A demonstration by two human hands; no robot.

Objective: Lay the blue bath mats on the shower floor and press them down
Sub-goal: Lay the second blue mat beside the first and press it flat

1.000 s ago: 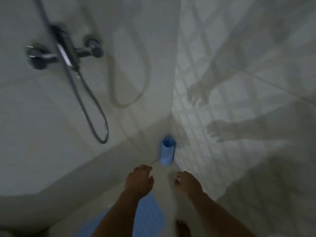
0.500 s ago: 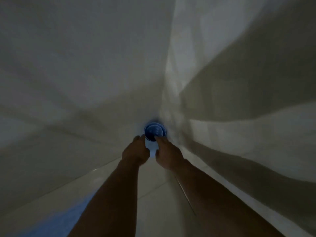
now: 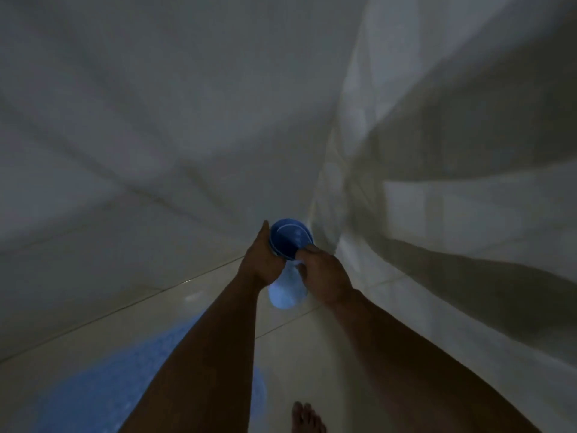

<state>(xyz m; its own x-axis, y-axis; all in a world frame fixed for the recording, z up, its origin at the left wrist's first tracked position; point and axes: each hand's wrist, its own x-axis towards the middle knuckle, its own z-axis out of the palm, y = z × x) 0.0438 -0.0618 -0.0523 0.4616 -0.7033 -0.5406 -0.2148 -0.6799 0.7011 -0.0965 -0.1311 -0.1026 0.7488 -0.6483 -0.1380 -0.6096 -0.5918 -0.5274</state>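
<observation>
Rolled mat [image 3: 288,242] in wall corner, between both hands; flat mat [image 3: 103,389] nearer, leftward.

dim, bluish light; motion blur smears the walls, broad soft shadows at right, wide-angle stretching at the edges.

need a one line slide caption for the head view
Both hands, left and right, grip a rolled blue bath mat in the shower corner; another blue mat lies flat.

No text, label, brand, number or sign can be read anywhere in the frame; the picture is dim and blurred.
</observation>
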